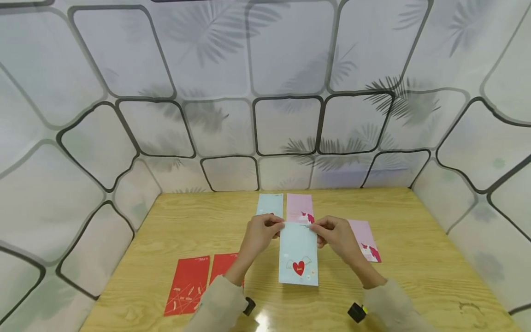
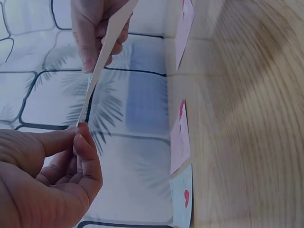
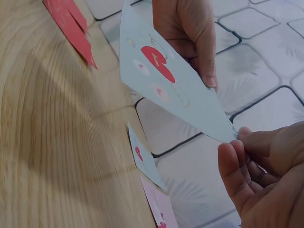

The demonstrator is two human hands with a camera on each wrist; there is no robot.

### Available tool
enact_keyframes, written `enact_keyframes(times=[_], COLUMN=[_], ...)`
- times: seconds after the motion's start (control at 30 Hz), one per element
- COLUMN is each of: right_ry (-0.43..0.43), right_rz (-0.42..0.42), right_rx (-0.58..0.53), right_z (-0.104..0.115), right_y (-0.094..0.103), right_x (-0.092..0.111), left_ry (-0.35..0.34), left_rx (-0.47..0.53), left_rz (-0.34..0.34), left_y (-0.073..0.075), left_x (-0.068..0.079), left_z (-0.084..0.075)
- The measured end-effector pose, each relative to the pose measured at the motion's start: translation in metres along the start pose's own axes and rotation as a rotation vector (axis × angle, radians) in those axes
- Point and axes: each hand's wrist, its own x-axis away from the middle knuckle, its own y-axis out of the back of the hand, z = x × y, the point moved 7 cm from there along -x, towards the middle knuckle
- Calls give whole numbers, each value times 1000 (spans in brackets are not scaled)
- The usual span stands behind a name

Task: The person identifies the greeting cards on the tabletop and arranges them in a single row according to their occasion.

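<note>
A light blue card (image 1: 297, 246) with a winged red heart is held up above the table by both hands. My left hand (image 1: 261, 230) pinches its upper left corner between thumb and fingers. At the upper right corner, the thumb and fingers of my right hand (image 1: 336, 236) pinch it too. The left wrist view catches the card (image 2: 107, 52) almost edge-on, while the right wrist view shows its printed face (image 3: 156, 76). Behind it on the table lie another light blue card (image 1: 270, 203) and a pink card (image 1: 298, 205) with a darker pink figure, side by side.
To the right lies a second pink card (image 1: 364, 237). Two red cards (image 1: 188, 283) rest at the left, one partly covered by my left forearm. A patterned cloth (image 1: 286, 124) surrounds the wooden table (image 1: 415, 272) at the back and sides.
</note>
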Motion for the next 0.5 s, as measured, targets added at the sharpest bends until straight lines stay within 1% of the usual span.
enact_keyframes(times=[0.3, 0.5], right_ry=[-22, -40], right_rz=[49, 58], right_rx=[-30, -49], right_z=[1, -3], right_y=[-24, -37], right_x=[-1, 0], left_ry=[32, 64], left_rx=[-18, -21], left_rz=[-17, -19], left_y=[21, 30], left_x=[12, 18], left_z=[8, 14])
